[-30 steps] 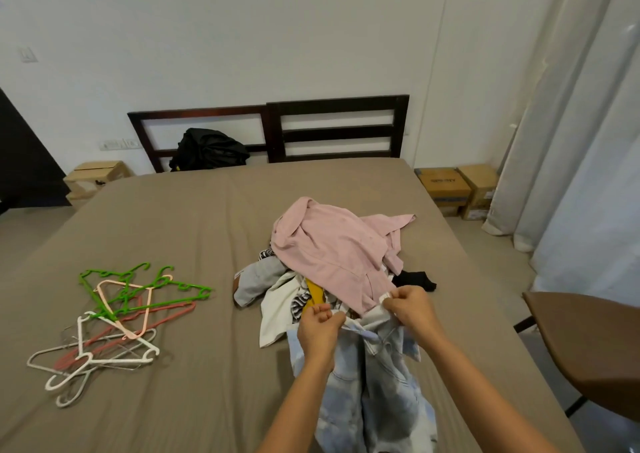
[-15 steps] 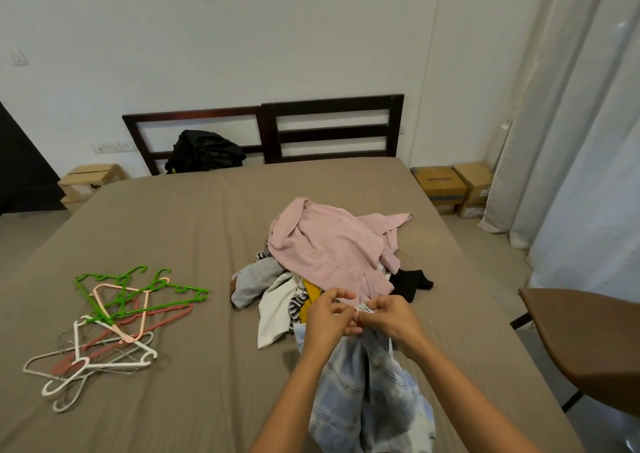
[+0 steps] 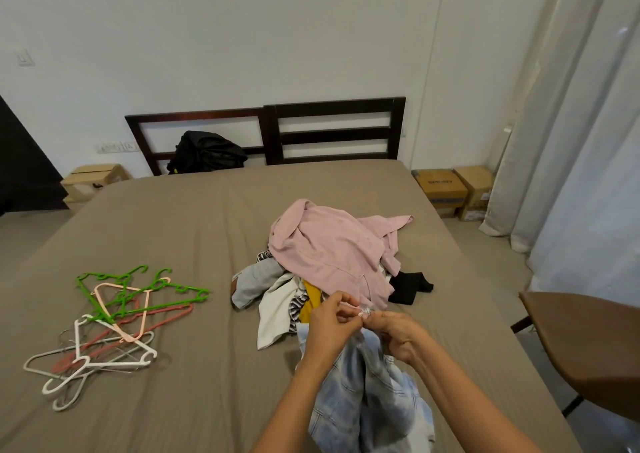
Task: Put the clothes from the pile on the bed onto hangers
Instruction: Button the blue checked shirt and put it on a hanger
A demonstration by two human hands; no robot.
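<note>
A pile of clothes (image 3: 332,255) lies in the middle of the bed (image 3: 180,230), topped by a pink garment, with grey, white, yellow and black pieces under it. Near the bed's front, a pale blue checked garment (image 3: 367,397) hangs down from my hands. My left hand (image 3: 330,324) and my right hand (image 3: 398,334) are close together and both pinch its top edge. A heap of green, pink, red and white hangers (image 3: 110,317) lies on the bed at the left.
A dark slatted headboard (image 3: 332,130) stands at the far end, a black bag (image 3: 206,152) leaning on it. Cardboard boxes (image 3: 453,191) sit on the floor at right by pale curtains. A brown chair (image 3: 585,345) is at the near right.
My hands have come together from a spread grip on the blue garment's top edge, and the cloth now hangs bunched between them.
</note>
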